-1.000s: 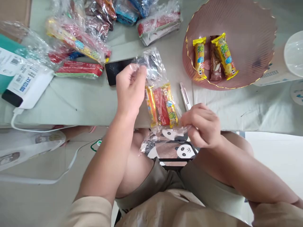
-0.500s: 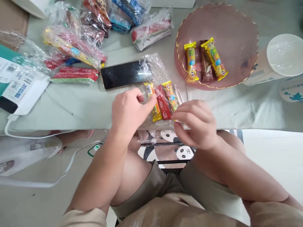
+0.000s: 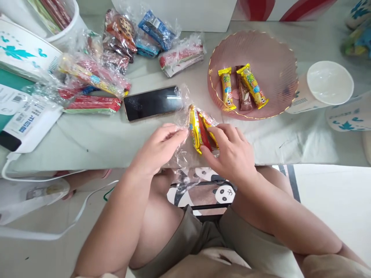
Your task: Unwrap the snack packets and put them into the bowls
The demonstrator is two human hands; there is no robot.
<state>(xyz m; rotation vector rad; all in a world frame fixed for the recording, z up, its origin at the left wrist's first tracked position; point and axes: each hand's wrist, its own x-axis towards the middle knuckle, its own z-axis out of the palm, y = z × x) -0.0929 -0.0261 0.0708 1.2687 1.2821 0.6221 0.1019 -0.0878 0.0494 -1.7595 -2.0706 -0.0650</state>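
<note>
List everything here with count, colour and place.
Bowl: one, pink, right of centre
Bars in bowl: three, yellow and brown, inside it
Central bars: three visible, yellow and red, centre
Plastic wrapper: one, clear, mostly left of those
Phone: one, black, near centre
Wrapped snacks: several, multicoloured, upper left
Cups: several, white, right and left
Tub: one, white, top left
Boxes: two, white and red, top
Package: one, teal, left edge
Device: one, white and black, left
Cables: count unclear, white, lower left
Tablecloth: one, pale green, tabletop
Panda print: one, brown and white, below table
Shorts: one pair, olive, bottom
Left hand: one, bare, pinching wrapper
Right hand: one, bare, on bars
</note>
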